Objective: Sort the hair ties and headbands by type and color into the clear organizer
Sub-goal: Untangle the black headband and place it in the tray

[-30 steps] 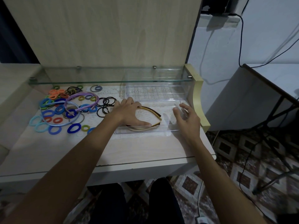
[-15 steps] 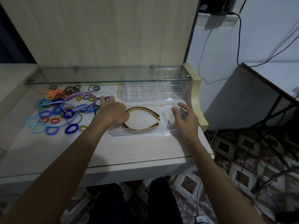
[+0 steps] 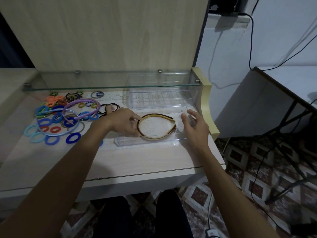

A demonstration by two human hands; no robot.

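1. Left hand (image 3: 122, 121) lies loose, fingertips touching the gold and brown headbands (image 3: 157, 127) inside the clear organizer (image 3: 130, 143);
2. Right hand (image 3: 195, 127) spread, holding nothing, beside the organizer's right end.

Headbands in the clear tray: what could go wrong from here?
1. The gold and brown headbands fill the clear tray nearly wall to wall; a nudge from the left hand might spring one out.
2. The purple headband overlaps the hair ties; lifting it could scatter them.
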